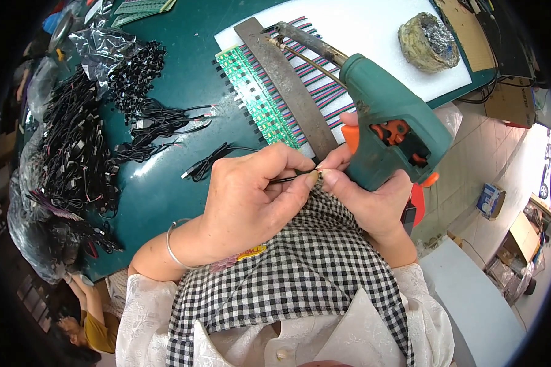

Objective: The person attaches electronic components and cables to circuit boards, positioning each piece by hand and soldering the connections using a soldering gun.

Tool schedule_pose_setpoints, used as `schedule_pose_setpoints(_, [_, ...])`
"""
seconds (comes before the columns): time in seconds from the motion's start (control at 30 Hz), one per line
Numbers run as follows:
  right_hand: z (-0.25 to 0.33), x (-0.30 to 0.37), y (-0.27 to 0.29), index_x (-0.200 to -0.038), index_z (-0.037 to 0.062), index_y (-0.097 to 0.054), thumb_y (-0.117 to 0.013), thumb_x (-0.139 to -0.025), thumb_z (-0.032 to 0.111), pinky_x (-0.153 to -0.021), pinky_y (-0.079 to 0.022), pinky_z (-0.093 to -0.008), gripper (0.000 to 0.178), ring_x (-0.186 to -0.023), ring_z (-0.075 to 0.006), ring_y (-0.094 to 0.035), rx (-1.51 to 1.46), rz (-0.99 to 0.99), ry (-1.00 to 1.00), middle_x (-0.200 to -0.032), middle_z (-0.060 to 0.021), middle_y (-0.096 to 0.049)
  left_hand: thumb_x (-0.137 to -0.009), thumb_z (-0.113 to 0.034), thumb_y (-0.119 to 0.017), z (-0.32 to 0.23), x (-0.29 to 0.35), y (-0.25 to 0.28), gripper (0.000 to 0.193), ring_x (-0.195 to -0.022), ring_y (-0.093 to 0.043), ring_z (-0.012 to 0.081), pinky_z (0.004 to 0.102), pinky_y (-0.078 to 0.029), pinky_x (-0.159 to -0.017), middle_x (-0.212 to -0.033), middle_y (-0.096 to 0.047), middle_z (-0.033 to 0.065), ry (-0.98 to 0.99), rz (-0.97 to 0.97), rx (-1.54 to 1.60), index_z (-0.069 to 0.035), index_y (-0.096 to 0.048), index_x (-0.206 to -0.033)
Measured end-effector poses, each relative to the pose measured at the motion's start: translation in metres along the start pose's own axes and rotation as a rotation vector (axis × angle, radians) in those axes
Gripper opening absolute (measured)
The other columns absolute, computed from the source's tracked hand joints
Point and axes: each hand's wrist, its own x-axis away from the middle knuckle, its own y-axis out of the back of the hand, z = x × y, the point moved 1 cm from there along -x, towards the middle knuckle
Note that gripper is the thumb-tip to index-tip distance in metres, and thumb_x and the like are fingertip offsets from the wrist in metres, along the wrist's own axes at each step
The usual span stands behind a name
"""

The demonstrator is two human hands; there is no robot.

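My left hand is closed, pinching a thin black cable near its end. Thumb and finger of my right hand meet the left fingertips at that cable end; the tiny wire tips there are mostly hidden. The same right hand also grips a green soldering gun with an orange trigger, its tip pointing up and left over a metal bar. Under the bar lies a row of green circuit boards with striped ribbon wires. A coiled black USB cable rests left of my hands, its lead running behind them.
Black cables in plastic bags heap along the left of the green table. Smaller cable bundles lie nearer. A white foam sheet carries the boards and a round, crusted lump. Another person is at lower left.
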Motion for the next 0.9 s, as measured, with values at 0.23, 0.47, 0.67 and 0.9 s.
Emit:
schedule_pose_setpoints(0.23, [-0.0015,0.0007,-0.0005,-0.120,-0.0067,-0.041,-0.064,-0.070,-0.009,-0.058,-0.050,-0.0227,0.055,-0.064,-0.0127,-0.059,0.004,-0.009,-0.005,-0.076,-0.0119,-0.061,-0.077,0.000,-0.063,0.0003,0.0010,0.0008,0.004,-0.050,-0.046,0.0006,0.0159,-0.036,-0.045,-0.062,-0.058,0.0003,-0.007,-0.026,-0.023,0.001,-0.060,-0.077])
schedule_pose_setpoints(0.47, [0.0035,0.0017,-0.0023,-0.120,-0.0066,-0.042,-0.065,-0.069,-0.009,-0.053,-0.049,-0.0222,0.056,-0.061,-0.0129,-0.058,-0.071,-0.045,-0.058,-0.076,-0.0130,-0.062,-0.076,0.000,-0.065,0.0019,0.0029,0.0010,0.005,-0.051,-0.050,0.0032,0.0177,-0.039,-0.045,-0.063,-0.059,0.0016,-0.039,-0.040,-0.080,0.000,-0.060,-0.076])
schedule_pose_setpoints(0.67, [-0.0004,0.0040,0.0036,-0.120,-0.0071,-0.040,-0.062,-0.072,-0.012,-0.065,-0.052,-0.0260,0.054,-0.080,-0.0160,-0.062,-0.078,0.053,-0.057,-0.122,-0.0168,-0.048,-0.068,0.001,-0.067,0.0030,0.0052,-0.0015,0.012,-0.050,-0.058,0.0193,0.0267,-0.045,-0.045,-0.064,-0.059,0.0073,-0.381,-0.152,-0.263,-0.004,-0.060,-0.076])
schedule_pose_setpoints(0.9, [-0.0015,0.0045,0.0007,-0.119,-0.0075,-0.041,-0.064,-0.068,-0.011,-0.052,-0.050,-0.0233,0.056,-0.061,-0.0145,-0.059,-0.090,-0.033,-0.028,-0.080,-0.0154,-0.061,-0.071,-0.001,-0.068,0.0009,0.0040,0.0021,0.008,-0.047,-0.054,0.0134,0.0249,-0.042,-0.043,-0.062,-0.059,0.0075,-0.130,-0.045,-0.122,-0.002,-0.062,-0.076])
